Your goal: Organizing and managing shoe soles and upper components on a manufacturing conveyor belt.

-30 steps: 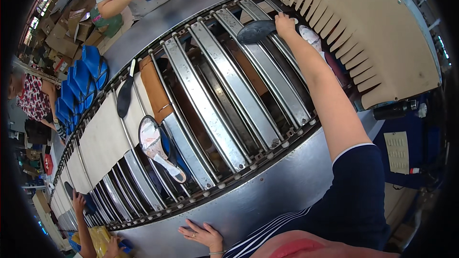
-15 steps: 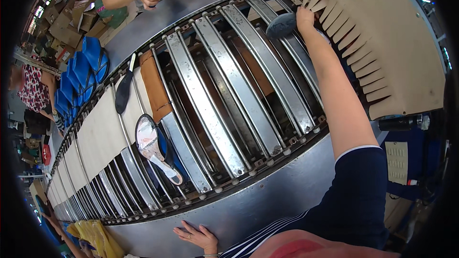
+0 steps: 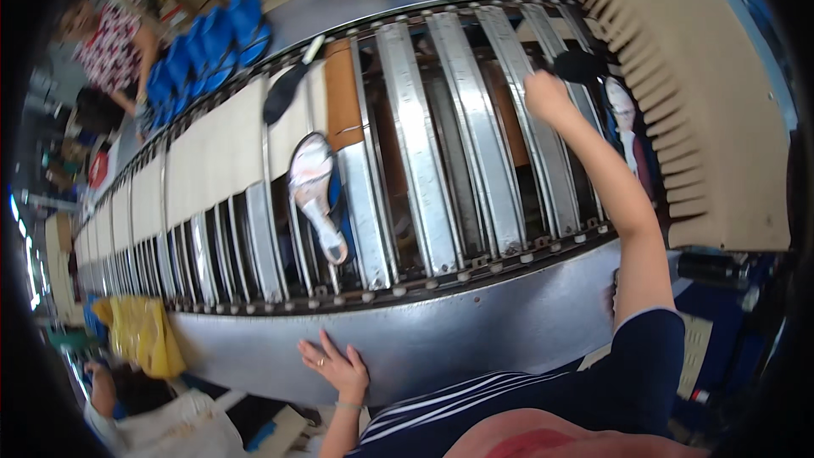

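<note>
My right hand [image 3: 547,98] hovers over the slatted roller conveyor [image 3: 458,136] at the right, its fingers curled in and blurred, with nothing visible in them. Just beyond it a dark oval sole piece [image 3: 581,66] lies near the fringed curtain. Behind my forearm, a light-lined sandal part [image 3: 621,106] is close to the same curtain. My left hand [image 3: 337,366], with a ring, rests with spread fingers on the metal ledge [image 3: 407,331]. Left of centre on the conveyor are a sandal upper with a pale sole [image 3: 314,174] and a black strap-like sole piece [image 3: 287,93].
A beige fringed curtain [image 3: 721,110] hangs over the conveyor's right end. Beige sheets [image 3: 212,153] and a brown panel [image 3: 343,93] cover part of the slats. Blue shoe forms [image 3: 208,47] stand along the far-left edge. A yellow plastic bag [image 3: 144,335] hangs at the near left. Other people are at left and far side.
My right hand has drawn back leftward and nearer, away from the sole piece it gripped, which lies by the curtain. My view has turned, shifting the scene right. My left hand stays on the ledge.
</note>
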A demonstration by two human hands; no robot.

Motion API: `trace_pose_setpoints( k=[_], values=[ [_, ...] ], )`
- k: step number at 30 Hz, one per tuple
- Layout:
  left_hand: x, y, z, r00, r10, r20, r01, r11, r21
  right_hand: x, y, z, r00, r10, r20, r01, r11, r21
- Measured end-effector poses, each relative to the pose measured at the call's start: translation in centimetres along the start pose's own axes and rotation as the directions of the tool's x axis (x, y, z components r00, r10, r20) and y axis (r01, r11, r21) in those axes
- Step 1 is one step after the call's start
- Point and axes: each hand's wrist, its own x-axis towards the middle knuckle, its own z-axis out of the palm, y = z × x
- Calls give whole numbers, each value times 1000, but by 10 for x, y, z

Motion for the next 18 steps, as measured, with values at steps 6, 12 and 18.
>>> trace_pose_setpoints(
  k=[6,12,18],
  values=[
    [-3,6,-3,999,4,-43,-4,1000,-14,-171,-101,-18,876,-469,111,295,704,646],
    [-8,6,1,992,-5,-128,-8,995,-99,-322,-174,49,882,-427,197,13,440,898],
    [-8,2,15,976,18,-217,-42,994,-104,-395,-232,79,951,-77,-300,278,639,717]
  ],
)
